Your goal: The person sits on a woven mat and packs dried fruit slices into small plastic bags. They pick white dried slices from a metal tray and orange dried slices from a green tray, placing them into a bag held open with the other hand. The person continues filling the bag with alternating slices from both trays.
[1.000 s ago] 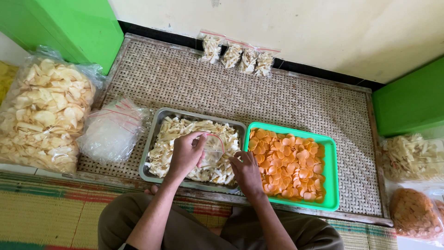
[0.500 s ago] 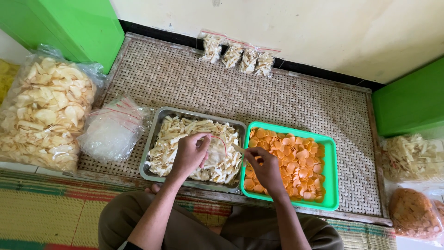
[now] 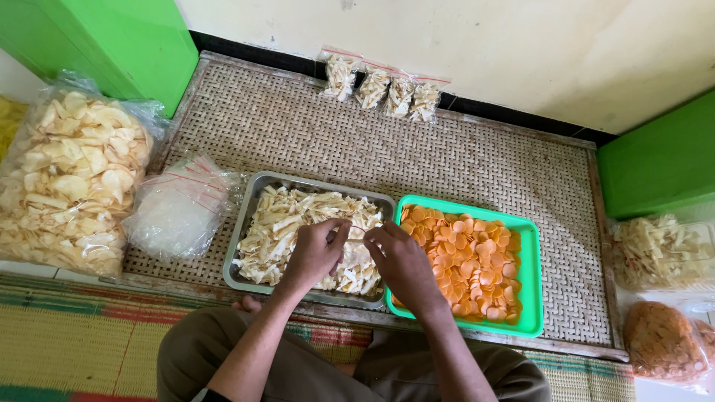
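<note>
My left hand and my right hand meet over a metal tray full of pale cracker strips. Between them they pinch the top of a small clear plastic bag that holds crackers; most of the bag is hidden behind my fingers. Just right of the metal tray stands a green plastic tray filled with round orange chips. My right wrist lies over that tray's near left corner.
Both trays rest on a woven mat. A heap of empty clear bags and a big sack of pale crackers lie left. Several small filled bags line the far wall. Green furniture flanks both sides; more cracker bags sit right.
My right hand has come back left from the orange chips to the bag's top, where it now meets my left hand. The left hand has stayed over the metal tray.
</note>
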